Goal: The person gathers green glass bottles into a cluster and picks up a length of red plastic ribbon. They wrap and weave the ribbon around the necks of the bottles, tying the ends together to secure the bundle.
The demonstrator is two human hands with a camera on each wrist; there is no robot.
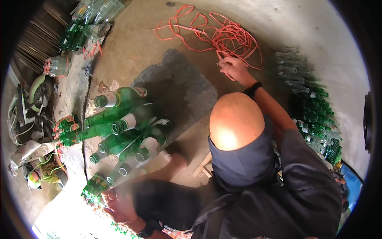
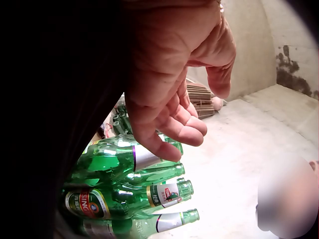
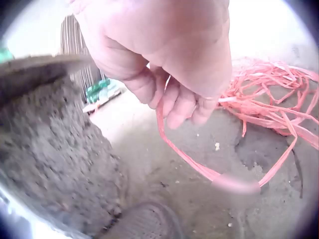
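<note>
My right hand (image 1: 236, 71) pinches a strand of red plastic twine (image 3: 189, 158) between thumb and fingers. The strand hangs in a loop below the hand and joins a loose tangle of the same twine (image 1: 234, 38) on the floor. My left hand (image 2: 169, 74) is held with its fingers loosely bent and nothing in them. Close by it are several green glass beer bottles (image 2: 169, 194), some with white neck labels. In the head view the bottle group (image 1: 131, 119) fans out beyond the left hand, partly over a dark slab.
The dark flat slab (image 1: 183, 83) lies on the floor in front of me. Many clear and green bottles (image 1: 314, 107) line the right wall. Twine-tied green bottles (image 1: 65, 129) stand at left, near a wheel (image 1: 41, 93). More bottles (image 1: 75, 34) are at back left.
</note>
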